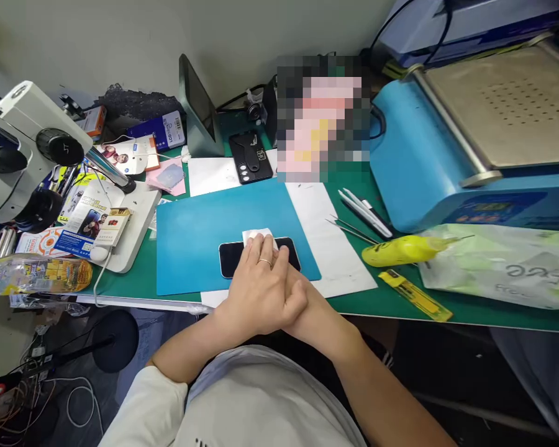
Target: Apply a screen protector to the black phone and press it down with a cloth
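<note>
A phone (231, 257) with a dark screen and pale edge lies face up on the blue mat (190, 230). Folded white cloth or tissue (250, 235) sits over the middle of the phone, partly under my hands. My left hand (261, 288), with a ring on one finger, rests on top of my right hand (299, 290), its fingers laid out flat over the cloth. The right hand is crossed beneath it, and its fingers are mostly hidden. Both ends of the phone show on either side of the hands.
A microscope (60, 146) and bottle (40, 273) stand left. Behind the mat are a black phone (250, 156) and a propped screen (199, 105). Right are tweezers (354, 231), a yellow bottle (395, 250), a plastic packet (498, 267) and a blue machine (414, 155).
</note>
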Demonstrator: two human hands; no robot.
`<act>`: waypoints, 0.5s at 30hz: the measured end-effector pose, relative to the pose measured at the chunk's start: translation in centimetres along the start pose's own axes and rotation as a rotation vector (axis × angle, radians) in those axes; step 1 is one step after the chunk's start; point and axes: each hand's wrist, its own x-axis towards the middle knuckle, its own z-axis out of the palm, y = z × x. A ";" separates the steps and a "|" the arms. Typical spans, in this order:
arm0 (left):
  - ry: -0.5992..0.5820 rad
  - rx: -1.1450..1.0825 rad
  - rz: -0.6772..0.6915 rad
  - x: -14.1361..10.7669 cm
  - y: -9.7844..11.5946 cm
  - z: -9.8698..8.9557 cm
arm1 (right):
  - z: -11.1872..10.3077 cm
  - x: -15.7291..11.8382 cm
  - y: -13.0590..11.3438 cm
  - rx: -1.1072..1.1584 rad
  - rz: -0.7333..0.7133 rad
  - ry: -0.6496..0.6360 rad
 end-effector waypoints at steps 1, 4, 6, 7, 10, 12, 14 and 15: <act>0.002 -0.003 -0.022 -0.5 -0.6 -0.2 | 0.3 0.5 -0.5 0.022 -0.002 -0.022; 0.002 -0.003 -0.079 -2.3 -2.3 -0.9 | 2.1 1.7 -1.8 0.070 -0.014 -0.109; 0.005 0.004 -0.111 -3.4 -3.1 -1.2 | 3.7 2.2 -2.3 0.070 -0.033 -0.155; 0.005 0.007 -0.121 -3.9 -3.4 -1.3 | 4.5 2.3 -2.5 0.063 -0.036 -0.174; -0.002 0.018 -0.141 -4.8 -3.5 -1.3 | 6.0 2.2 -2.8 0.052 -0.024 -0.188; -0.001 0.033 -0.149 -5.0 -3.1 -1.2 | 6.3 1.8 -2.9 0.068 -0.030 -0.168; 0.002 0.051 -0.132 -4.8 -2.2 -0.8 | 6.2 1.1 -2.9 0.096 -0.020 -0.111; 0.003 0.055 -0.110 -4.6 -1.7 -0.5 | 6.1 0.6 -2.8 0.101 -0.007 -0.085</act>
